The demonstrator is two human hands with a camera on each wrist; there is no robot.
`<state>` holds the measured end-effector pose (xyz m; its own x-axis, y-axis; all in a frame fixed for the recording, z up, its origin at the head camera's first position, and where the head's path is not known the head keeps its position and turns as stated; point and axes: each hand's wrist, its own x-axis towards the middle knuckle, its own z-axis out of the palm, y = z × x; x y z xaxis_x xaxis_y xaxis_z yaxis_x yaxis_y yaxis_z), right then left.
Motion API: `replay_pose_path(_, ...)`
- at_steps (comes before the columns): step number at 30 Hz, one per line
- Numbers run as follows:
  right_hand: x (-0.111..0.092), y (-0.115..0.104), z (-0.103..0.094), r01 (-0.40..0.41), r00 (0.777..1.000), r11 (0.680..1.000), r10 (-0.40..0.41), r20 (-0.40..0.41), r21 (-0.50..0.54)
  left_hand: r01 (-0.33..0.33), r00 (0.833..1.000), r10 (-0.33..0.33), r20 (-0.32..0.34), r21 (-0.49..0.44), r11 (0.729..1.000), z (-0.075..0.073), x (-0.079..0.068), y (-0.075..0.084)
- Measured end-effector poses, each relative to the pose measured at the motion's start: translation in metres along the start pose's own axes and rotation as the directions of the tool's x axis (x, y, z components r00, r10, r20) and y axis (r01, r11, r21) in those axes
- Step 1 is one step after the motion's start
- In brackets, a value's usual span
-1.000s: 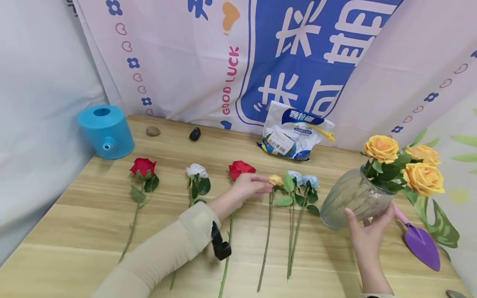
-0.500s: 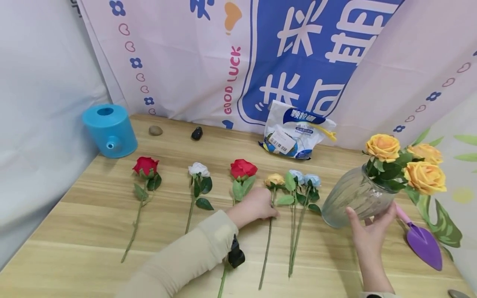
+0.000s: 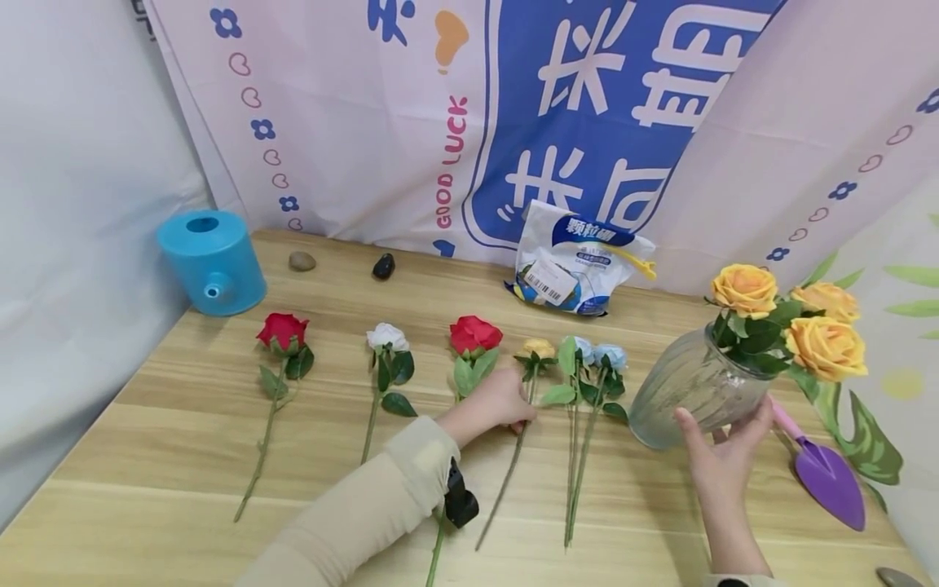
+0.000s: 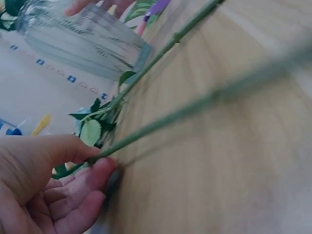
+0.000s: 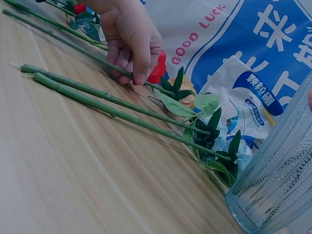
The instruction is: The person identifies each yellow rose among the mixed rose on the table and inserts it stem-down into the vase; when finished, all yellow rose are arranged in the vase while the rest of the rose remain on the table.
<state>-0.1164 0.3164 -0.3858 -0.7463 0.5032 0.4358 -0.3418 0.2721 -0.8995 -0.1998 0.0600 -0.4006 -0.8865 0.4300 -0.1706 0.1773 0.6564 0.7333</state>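
Observation:
My left hand [image 3: 493,401] pinches the stem of a small yellow rose [image 3: 539,349] between thumb and fingers, just below its leaves. In the left wrist view that green stem [image 4: 165,119] slants up over the wooden table, casting a shadow. My right hand [image 3: 729,456] holds a ribbed glass vase [image 3: 685,395] from below, tilted to the right. Several orange-yellow roses [image 3: 825,346] stick out of its mouth. Two light blue roses [image 3: 609,356] lie between the pinched rose and the vase. A red rose [image 3: 475,333] lies just left of my left hand, partly covered by the arm.
Farther left lie a white rose [image 3: 386,336] and another red rose [image 3: 283,330]. Along the back stand a blue watering can [image 3: 213,265], two stones and a white-blue packet [image 3: 579,261]. A purple trowel [image 3: 829,481] lies right of the vase, near the table's right edge.
My left hand has come down from above the red rose to the yellow rose and pinched its stem. The stem's lower end has swung left. My right hand still holds the vase.

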Motion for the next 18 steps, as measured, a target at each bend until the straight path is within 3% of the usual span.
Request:
replay_pose_path(4, -0.002, -0.007, 0.002, 0.001, 1.0, 1.0, -0.001, 0.011, 0.008, 0.034, 0.999, -0.034, 0.005, -0.169, 0.985, -0.006, -0.003, -0.007)
replay_pose_path(8, -0.001, -0.007, 0.003, 0.006, 1.0, 1.0, -0.006, 0.017, 0.013, 0.047, 0.999, -0.052, -0.002, -0.395, 0.918, -0.019, -0.01, -0.01)
replay_pose_path(11, 0.0, -0.002, 0.001, 0.005, 1.0, 1.0, -0.006, 0.01, 0.008, 0.022, 0.999, -0.04, -0.022, -0.528, 0.849, -0.032, -0.014, -0.004)
replay_pose_path(18, 0.001, -0.001, -0.001, 0.013, 1.0, 1.0, -0.013, 0.008, -0.004, -0.138, 0.987, 0.052, -0.149, -0.652, 0.746, -0.063, -0.019, 0.031)
